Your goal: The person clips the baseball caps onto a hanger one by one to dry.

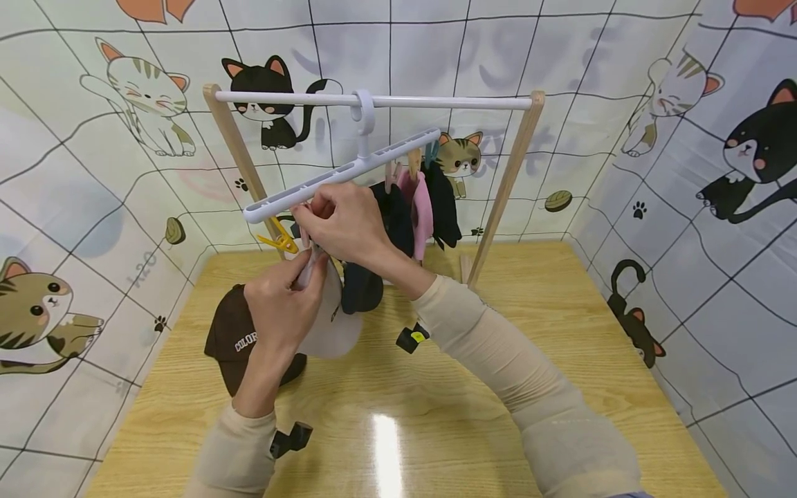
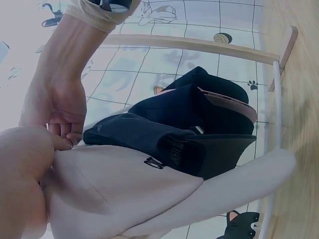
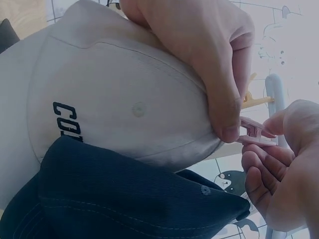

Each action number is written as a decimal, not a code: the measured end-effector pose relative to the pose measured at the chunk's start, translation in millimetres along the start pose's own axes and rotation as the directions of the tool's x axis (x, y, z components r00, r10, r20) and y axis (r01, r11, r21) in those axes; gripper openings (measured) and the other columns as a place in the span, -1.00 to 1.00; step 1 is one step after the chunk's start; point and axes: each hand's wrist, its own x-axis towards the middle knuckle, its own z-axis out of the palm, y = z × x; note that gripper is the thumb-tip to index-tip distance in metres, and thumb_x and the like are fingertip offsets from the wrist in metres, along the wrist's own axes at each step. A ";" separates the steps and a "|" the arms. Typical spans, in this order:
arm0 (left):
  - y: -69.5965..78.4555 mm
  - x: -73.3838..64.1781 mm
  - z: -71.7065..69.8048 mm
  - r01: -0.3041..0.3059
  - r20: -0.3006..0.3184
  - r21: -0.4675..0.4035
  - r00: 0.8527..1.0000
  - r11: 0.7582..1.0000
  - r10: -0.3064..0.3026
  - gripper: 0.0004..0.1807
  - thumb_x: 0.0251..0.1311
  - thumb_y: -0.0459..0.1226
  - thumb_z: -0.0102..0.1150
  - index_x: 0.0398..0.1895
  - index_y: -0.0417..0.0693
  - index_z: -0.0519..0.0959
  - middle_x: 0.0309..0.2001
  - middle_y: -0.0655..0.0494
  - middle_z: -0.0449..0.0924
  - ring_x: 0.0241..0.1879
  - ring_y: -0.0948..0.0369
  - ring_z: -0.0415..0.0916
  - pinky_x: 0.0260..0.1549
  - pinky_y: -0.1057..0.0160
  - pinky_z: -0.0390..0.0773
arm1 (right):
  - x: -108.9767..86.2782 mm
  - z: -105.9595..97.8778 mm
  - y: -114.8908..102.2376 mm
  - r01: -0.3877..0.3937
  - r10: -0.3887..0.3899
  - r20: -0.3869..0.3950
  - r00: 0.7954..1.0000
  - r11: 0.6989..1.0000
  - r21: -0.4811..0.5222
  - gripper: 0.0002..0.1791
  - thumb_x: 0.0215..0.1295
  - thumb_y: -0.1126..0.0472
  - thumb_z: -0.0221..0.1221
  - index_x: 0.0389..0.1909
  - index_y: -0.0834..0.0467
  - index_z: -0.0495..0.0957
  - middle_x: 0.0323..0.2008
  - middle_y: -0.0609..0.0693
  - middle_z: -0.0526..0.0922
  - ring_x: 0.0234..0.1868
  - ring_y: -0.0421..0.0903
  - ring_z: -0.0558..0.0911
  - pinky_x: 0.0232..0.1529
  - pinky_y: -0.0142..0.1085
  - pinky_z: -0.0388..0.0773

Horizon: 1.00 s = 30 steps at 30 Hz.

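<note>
My left hand (image 1: 280, 301) pinches the crown of a cream baseball cap (image 1: 336, 332) between thumb and fingers, just below the near end of a pale clip hanger (image 1: 398, 149). With thumb and fingertips, my right hand (image 1: 349, 225) pinches the handles of a pink clothespin (image 3: 254, 132), whose tips sit right at the edge of the cream cap in the right wrist view. A dark blue cap (image 3: 129, 194) hangs close beside the cream one. Farther along the hanger are a pink cap (image 1: 422, 211) and a black cap (image 1: 445, 214), held by clothespins.
From a white rail (image 1: 448, 103) on a wooden stand (image 1: 507, 187) hangs the tilted hanger. A yellow clothespin (image 1: 280, 238) dangles at its near end. A dark brown cap (image 1: 230, 325) lies on the wooden table (image 1: 386, 387) at left. Cat-patterned cloth walls surround the table.
</note>
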 end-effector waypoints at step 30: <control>22.1 13.4 4.5 0.016 -0.076 0.153 0.997 0.988 -0.004 -0.58 0.40 -0.34 0.31 -0.68 -0.30 0.62 -0.79 -0.09 0.41 -0.80 0.11 0.18 -0.62 0.23 -0.03 | -2.9 -1.2 -3.1 0.029 -0.031 -0.017 0.999 0.996 -0.082 -0.63 0.56 0.01 0.34 -0.45 0.13 0.73 -0.50 -0.01 0.79 -0.42 -0.14 0.70 -0.42 -0.38 0.42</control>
